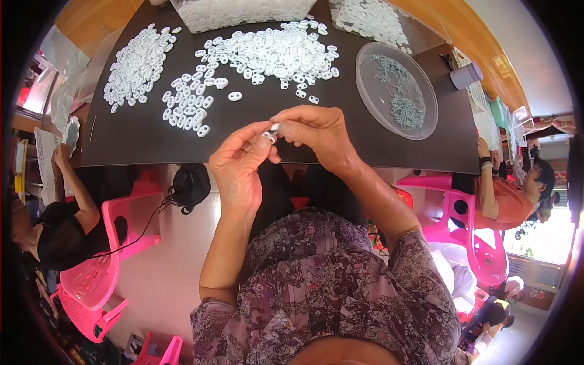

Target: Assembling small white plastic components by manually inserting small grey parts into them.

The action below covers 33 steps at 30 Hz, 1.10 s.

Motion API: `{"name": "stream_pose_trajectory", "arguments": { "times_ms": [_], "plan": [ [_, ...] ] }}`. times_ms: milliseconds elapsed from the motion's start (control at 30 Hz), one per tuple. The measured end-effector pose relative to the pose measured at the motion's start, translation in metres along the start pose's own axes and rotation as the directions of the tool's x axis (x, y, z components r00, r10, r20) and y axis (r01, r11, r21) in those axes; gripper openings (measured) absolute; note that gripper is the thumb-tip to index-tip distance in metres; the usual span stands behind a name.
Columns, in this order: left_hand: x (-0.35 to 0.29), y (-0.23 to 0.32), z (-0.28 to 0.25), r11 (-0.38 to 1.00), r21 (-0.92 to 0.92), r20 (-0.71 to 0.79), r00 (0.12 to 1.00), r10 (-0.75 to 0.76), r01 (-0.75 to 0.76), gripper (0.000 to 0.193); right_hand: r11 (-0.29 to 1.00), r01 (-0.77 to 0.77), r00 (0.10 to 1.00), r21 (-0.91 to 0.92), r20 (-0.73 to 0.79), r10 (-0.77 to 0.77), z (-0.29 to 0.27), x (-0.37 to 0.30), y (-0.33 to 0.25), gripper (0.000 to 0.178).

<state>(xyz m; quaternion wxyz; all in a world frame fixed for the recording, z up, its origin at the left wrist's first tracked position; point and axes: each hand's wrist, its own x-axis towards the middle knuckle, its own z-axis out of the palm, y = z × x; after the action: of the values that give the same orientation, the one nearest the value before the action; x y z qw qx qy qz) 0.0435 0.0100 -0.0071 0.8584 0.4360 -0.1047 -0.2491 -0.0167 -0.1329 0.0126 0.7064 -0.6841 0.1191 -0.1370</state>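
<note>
Above the near edge of the dark table, my left hand [240,167] and my right hand [325,132] meet fingertip to fingertip. Between thumb and fingers, the left one pinches a small white plastic piece [271,135]. The right thumb and forefinger close on the piece's upper end, where a small dark spot shows; fingers partly hide it. Beyond the hands lie a loose group of white two-hole oval pieces [187,104], a large heap of the same kind [274,53] and another heap [137,68] at the left. One single oval [235,96] lies apart.
A round clear dish [378,100] holding small grey-green pins [406,112] stands at the right. At the back are a clear bin [201,23] and a tray of white pieces [371,23]. A purple cylinder [465,76] stands far right. People sit at both sides; pink chairs [112,243] flank me.
</note>
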Motion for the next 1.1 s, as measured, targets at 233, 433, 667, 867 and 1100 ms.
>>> {"name": "stream_pose_trajectory", "arguments": {
  "times_ms": [233, 433, 667, 867, 1100],
  "plan": [
    [-0.005, 0.0, -0.002, 1.0, 0.001, 0.02, 1.0, -0.021, 0.021, 0.021, 0.993, -0.075, 0.997, 0.091, 0.004, 0.075, 0.0, 0.002, 0.002, 0.017],
    [-0.002, 0.0, -0.005, 0.997, 0.065, -0.031, 0.999, 0.033, -0.031, 0.016, 0.999, -0.042, 0.999, 0.002, 0.021, 0.042, -0.003, 0.003, 0.002, 0.013],
    [-0.004, -0.001, -0.002, 0.987, 0.146, -0.066, 0.995, 0.079, -0.069, 0.014, 0.992, -0.117, 0.992, 0.047, 0.051, 0.114, 0.002, 0.004, -0.005, 0.013],
    [-0.006, -0.002, -0.001, 0.985, 0.153, -0.095, 0.991, 0.097, -0.082, 0.013, 0.998, -0.069, 0.998, 0.009, 0.007, 0.069, 0.005, 0.002, -0.002, 0.016],
    [-0.008, -0.003, 0.0, 0.97, 0.228, -0.114, 0.987, 0.114, -0.086, 0.013, 0.998, 0.022, 0.999, -0.058, -0.031, -0.024, 0.006, 0.002, 0.002, 0.015]
  ]
}}
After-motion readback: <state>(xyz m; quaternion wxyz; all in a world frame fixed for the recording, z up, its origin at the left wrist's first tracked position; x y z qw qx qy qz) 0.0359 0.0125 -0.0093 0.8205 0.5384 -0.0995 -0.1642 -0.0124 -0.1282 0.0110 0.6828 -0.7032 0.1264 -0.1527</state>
